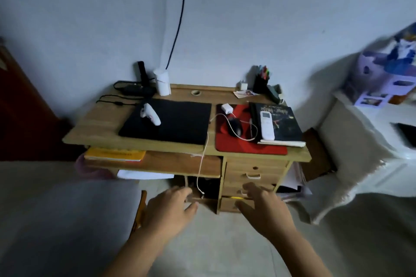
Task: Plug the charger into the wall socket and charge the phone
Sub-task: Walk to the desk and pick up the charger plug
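Both hands' fingers [249,188] spread, empty, white charger [227,108] well beyond on desk [94,128]

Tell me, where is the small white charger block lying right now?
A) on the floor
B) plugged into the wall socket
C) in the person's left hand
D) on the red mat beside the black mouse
D: the white charger block lies on the red mat just behind the black mouse, and neither hand touches it.

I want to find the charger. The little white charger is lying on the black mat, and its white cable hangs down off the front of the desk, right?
Not quite. The head view shows the white charger lying on the red mat, not the black mat. Its white cable does hang down off the front of the desk.
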Available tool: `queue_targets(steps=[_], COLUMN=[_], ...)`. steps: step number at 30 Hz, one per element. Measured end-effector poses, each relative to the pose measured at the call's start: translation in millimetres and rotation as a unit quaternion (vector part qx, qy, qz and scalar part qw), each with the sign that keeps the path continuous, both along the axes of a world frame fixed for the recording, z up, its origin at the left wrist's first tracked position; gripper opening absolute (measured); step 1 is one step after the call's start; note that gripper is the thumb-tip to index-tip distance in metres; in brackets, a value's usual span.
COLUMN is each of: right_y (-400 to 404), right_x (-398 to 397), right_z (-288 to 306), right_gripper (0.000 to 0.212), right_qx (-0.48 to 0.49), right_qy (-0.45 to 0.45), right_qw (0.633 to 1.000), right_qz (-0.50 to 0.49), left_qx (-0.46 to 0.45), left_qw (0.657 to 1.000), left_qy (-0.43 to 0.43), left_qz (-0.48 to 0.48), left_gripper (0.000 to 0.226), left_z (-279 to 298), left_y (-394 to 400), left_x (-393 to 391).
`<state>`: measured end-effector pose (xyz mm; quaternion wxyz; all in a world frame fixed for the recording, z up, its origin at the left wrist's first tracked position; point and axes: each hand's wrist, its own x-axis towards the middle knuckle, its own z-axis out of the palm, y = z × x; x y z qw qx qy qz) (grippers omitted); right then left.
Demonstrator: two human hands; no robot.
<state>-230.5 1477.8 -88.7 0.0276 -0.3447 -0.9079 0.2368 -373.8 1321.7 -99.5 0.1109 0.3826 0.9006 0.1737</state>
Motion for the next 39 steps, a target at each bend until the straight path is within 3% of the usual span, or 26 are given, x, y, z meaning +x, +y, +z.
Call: queue_targets(steps=[5, 11, 19, 25, 30, 39], right_y=[48.4, 84.8, 135.6, 160.4, 183.6, 252.4], right_x=[-105.1, -184.5, -286.9, -316.5, -319.1, -346.2], right_z=[14.0, -2.9, -20.5, -20.3, -21.3, -46.9], right_gripper=[0.042, 0.045, 0.043, 0.030, 0.035, 0.029], right_qx=[-0.011, -0.015, -0.028, -0.030, -0.008, 0.014], right_qy=[0.027, 0.030, 0.031, 0.016, 0.005, 0.012], right_qw=[0.995, 0.993, 0.999, 0.995, 0.988, 0.983], right_qz=[0.092, 0.112, 0.002, -0.097, -0.157, -0.184], left_qx=[0.027, 0.000, -0.014, -0.016, 0.001, -0.047], left_qw=[0.992, 0.987, 0.998, 0.987, 0.980, 0.979], left_qy=[-0.027, -0.087, -0.063, -0.057, -0.068, -0.096], left_qz=[0.117, 0.137, -0.029, -0.150, -0.185, -0.176], left_gripper=[0.036, 0.043, 0.043, 0.045, 0.043, 0.041], left_z=[13.7, -9.1, -12.1, -19.4, -31.3, -53.4], left_y=[24.4, 45.5, 137.1, 199.2, 238.5, 281.6], left_x=[-72.8, -150.6, -285.2, -340.4, -348.8, -365.1])
